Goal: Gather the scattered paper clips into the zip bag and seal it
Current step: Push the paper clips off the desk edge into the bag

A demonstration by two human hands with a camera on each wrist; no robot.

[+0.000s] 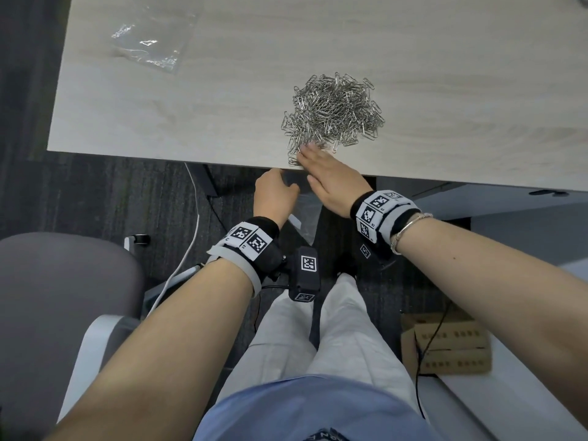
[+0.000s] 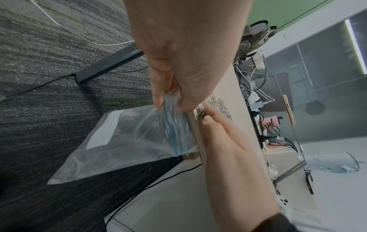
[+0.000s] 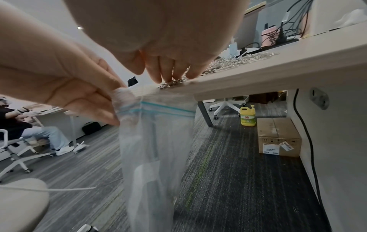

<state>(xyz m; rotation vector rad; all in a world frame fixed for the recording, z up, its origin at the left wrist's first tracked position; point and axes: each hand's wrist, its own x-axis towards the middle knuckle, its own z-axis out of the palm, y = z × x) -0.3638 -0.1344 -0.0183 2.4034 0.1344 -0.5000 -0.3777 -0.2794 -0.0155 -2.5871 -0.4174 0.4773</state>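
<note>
Pinching the zip bag (image 3: pixel 157 141) below the desk edge (image 3: pixel 258 78), the left hand (image 1: pixel 275 194) risks spills as the right hand's (image 1: pixel 331 179) flat fingers sweep paper clips (image 1: pixel 334 113) past its narrow mouth.

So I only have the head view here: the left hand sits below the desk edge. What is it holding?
Observer: The left hand pinches the mouth of a zip bag, which hangs below the desk edge.
Operator: Anything in the bag yet?
Observer: I can't tell; the plastic is too blurred.
Operator: And the right hand?
Observer: In its wrist view the right hand's straight fingertips press on clips right at the edge, above the bag.
</note>
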